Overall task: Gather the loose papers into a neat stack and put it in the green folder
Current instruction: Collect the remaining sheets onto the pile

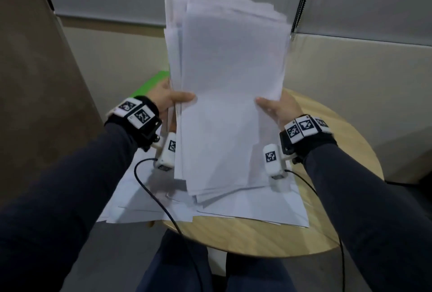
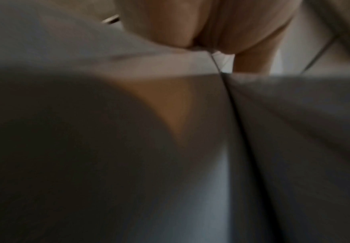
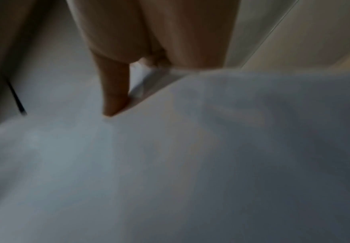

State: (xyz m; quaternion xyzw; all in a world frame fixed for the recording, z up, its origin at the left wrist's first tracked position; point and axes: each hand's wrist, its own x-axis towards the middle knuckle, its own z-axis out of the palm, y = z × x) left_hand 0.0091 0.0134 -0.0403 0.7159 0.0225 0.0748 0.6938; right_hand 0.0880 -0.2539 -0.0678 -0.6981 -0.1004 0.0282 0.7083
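Holding up a fat bundle of white papers [image 1: 230,95], both hands have it nearly upright over the round wooden worktop [image 1: 325,217], bottom edge down near the sheets lying there. Top edges are fanned and uneven, so it's not squared up yet. Left hand [image 1: 167,98] grips the left edge, thumb across the front sheet and the rest of the fingers tucked behind. Right hand [image 1: 278,108] does the same on the right edge, thumb in front. So each grip is closed on the bundle, pinching it from the sides.

Left wrist view is blurry, but you can make out the hand [image 2: 207,28] clamped on a paper edge. Right wrist view shows the thumb [image 3: 113,88] lying on the sheet face.

More loose sheets [image 1: 245,207] are spread flat on the worktop under the bundle, some hanging over the near left edge. Green folder [image 1: 152,83] sits on the far left of the worktop, mostly hidden behind the left hand and the papers, only a corner showing. Can't tell if it's lying open or closed.

Dark sleeves, marker bands on both wrists, black cables trailing down.
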